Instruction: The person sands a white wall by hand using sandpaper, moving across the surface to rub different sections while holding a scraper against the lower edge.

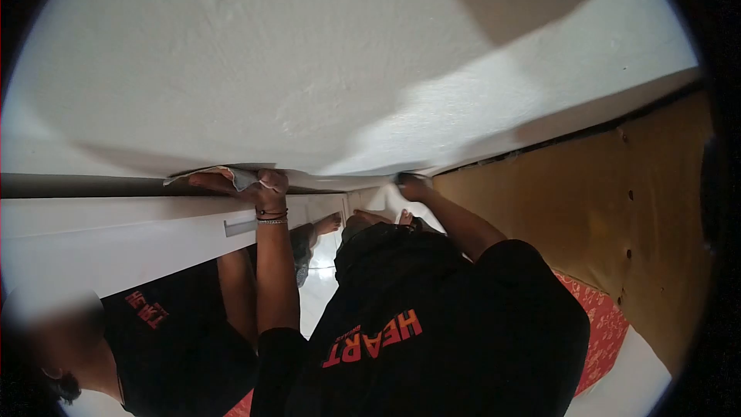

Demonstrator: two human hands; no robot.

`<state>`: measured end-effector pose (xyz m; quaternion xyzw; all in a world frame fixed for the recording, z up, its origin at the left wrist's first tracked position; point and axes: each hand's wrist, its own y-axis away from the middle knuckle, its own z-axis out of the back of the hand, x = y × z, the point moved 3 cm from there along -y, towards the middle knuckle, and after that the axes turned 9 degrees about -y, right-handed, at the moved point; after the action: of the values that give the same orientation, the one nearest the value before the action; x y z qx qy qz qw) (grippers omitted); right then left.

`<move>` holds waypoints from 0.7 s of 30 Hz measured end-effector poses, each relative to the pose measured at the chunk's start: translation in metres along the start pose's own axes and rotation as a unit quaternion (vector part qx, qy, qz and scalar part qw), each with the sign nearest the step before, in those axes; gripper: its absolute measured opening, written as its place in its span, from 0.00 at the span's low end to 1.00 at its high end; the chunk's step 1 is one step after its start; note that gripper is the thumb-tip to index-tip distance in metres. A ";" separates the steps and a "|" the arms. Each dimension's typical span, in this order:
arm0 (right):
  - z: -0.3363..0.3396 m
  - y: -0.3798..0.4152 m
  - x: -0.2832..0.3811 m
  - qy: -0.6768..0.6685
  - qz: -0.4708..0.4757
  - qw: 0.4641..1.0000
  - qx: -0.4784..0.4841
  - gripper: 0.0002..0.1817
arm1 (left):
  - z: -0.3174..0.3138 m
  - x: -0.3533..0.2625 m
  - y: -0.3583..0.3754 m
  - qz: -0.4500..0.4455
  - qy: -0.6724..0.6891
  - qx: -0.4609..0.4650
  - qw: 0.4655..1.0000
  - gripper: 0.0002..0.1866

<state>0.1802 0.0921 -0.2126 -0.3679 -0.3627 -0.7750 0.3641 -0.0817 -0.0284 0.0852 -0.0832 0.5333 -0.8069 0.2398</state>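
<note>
My left hand (pixel 272 183), with a dark band and a bracelet at the wrist, is closed on a thin grey cloth (pixel 244 178) at the top edge of a white panel (pixel 154 220), close to the pale wall (pixel 255 69). My right hand (pixel 414 187) reaches to the foot of the wall by the brown board. Its fingers are dark and partly hidden, so what they hold, if anything, is unclear. Something white (pixel 394 202) lies just beside and below it.
Below the white panel, a mirror-like surface shows a reversed black shirt (pixel 166 305) and arm. A brown board (pixel 571 185) with dark holes rises at right, and red patterned fabric (pixel 598 332) lies below it. Bare feet (pixel 328 223) show near the pale floor (pixel 317 293).
</note>
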 end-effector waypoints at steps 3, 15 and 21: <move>0.027 0.021 -0.021 0.123 -0.100 0.984 -0.076 0.15 | -0.002 0.001 0.001 -0.005 0.003 -0.001 1.000 0.35; -0.023 -0.024 0.142 -0.086 -0.137 0.987 0.000 0.34 | -0.004 -0.004 0.010 -0.033 0.020 -0.001 0.999 0.32; -0.003 -0.015 0.024 0.108 -0.158 0.981 0.023 0.22 | -0.007 -0.002 0.008 -0.042 0.018 -0.016 0.999 0.30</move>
<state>0.1559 0.0897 -0.1980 -0.2115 -0.3924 -0.8492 0.2830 -0.0805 -0.0238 0.0756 -0.0942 0.5464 -0.8091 0.1948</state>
